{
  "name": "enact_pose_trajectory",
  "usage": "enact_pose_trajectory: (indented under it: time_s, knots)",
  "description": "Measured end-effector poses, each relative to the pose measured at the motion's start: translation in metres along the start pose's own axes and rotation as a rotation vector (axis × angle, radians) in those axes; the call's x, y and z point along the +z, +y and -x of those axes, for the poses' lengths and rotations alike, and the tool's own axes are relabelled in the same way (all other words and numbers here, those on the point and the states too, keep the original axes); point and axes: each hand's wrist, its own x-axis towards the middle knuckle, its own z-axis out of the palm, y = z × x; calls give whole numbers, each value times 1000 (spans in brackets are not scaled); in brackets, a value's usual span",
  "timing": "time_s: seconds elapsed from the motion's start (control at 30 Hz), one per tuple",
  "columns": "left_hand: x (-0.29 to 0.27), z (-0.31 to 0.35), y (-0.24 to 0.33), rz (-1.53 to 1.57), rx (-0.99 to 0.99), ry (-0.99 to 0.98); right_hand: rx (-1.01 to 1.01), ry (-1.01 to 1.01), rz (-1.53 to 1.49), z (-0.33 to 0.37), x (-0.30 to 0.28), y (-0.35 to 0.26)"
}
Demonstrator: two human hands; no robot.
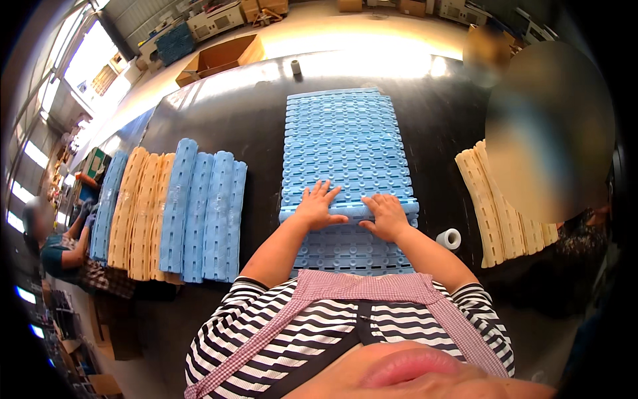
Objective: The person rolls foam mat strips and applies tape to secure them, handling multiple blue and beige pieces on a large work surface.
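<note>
Mat (347,156), blue, lies mid-way along the black desk (219,110), w/ L hand (320,206) & R hand (385,216) flat on its turned-over near edge, fingers spread, neither gripping. Rolling-up looks only part done: near end seems folded over, but most of the length past the hands lies flat, so prob. lots left. Blue rolls (199,219) & tan rolls (133,206) at L look done, ditto cream rolls (490,219) at R, nr a white tube (449,239).

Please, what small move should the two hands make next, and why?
Perhaps press the blue mat down evenly along its thick crosswise edge: the left hand and right hand both rest there, fingers spread, and that edge seems to sit above another blue layer.
</note>
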Motion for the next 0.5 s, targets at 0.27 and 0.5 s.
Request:
enact_pose_trajectory:
  time_s: [0.27,0.5]
  knots:
    - [13,4,-14,29,3,67,19,-89,-22,-1,8,-4]
    - [11,0,-6,34,12,50,13,-39,-7,5,12,4]
